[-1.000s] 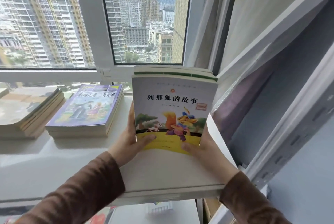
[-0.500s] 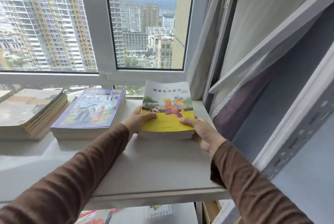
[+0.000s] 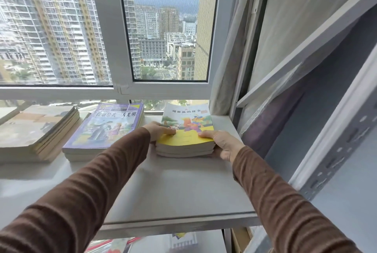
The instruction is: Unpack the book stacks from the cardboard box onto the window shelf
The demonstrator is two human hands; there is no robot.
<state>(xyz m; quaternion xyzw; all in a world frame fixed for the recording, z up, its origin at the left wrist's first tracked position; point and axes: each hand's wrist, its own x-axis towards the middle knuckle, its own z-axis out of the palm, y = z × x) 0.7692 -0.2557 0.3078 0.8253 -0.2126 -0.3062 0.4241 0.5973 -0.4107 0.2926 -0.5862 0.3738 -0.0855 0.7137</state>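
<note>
A small stack of books with a yellow and green cartoon cover (image 3: 186, 128) lies flat on the white window shelf (image 3: 179, 187), at the back right near the window. My left hand (image 3: 158, 130) grips the stack's left edge with the thumb on the cover. On the stack's right front corner sits my right hand (image 3: 223, 144), thumb on top and fingers down the side. Two more stacks rest on the shelf: a purple-covered stack (image 3: 106, 128) just left, and a beige stack (image 3: 36, 130) at the far left. The cardboard box is out of view.
The window frame (image 3: 122, 89) runs behind the shelf. A curtain (image 3: 228, 69) hangs at the back right corner. A grey perforated metal rack upright (image 3: 334, 161) and slanted shelf boards stand to the right. A lower shelf with colourful items (image 3: 126, 244) shows under the shelf's front edge.
The stack went from being held up, tilted toward me, to lying flat on the shelf, then slid further back toward the window. Both hands stayed on it and my arms stretched out.
</note>
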